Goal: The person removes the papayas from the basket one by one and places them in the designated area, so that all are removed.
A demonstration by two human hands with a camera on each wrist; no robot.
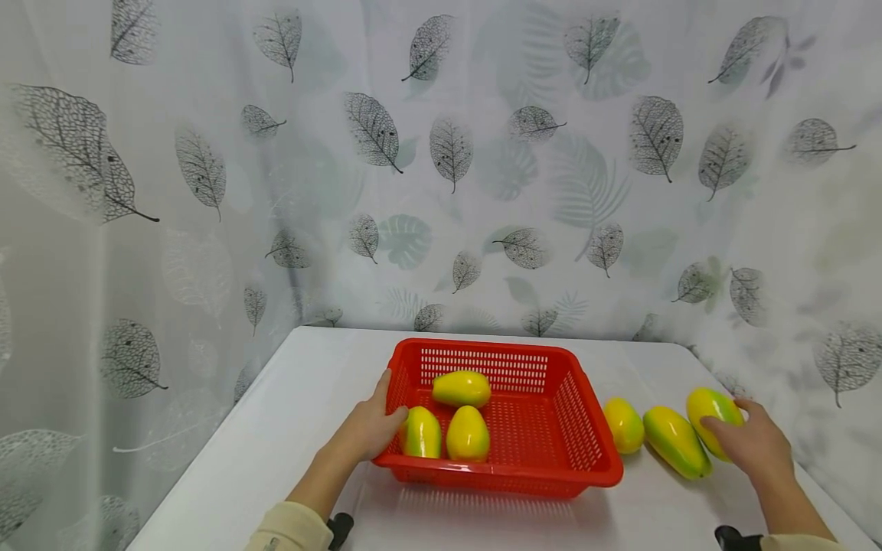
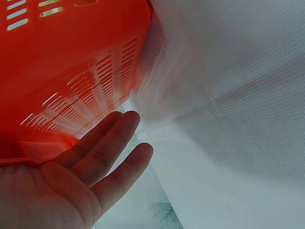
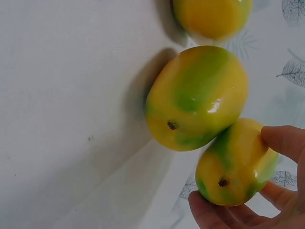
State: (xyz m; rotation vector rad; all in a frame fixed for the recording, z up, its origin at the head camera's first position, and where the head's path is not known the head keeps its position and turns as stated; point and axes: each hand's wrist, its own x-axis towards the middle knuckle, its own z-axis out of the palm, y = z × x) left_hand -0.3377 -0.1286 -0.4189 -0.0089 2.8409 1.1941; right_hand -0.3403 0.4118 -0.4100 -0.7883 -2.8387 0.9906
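Observation:
At the left side of a red plastic basket, my left hand holds the rim, thumb over the top edge. Its other fingers extend along the outside wall in the left wrist view. Three glossy yellow-green mangoes lie inside: one at the back, two at the front left. To the right of the basket, my right hand grips a mango between thumb and fingers. Another mango lies right against it, and a third mango sits nearer the basket.
Everything stands on a white-covered table. A leaf-patterned curtain hangs behind it and along both sides, close to my right hand.

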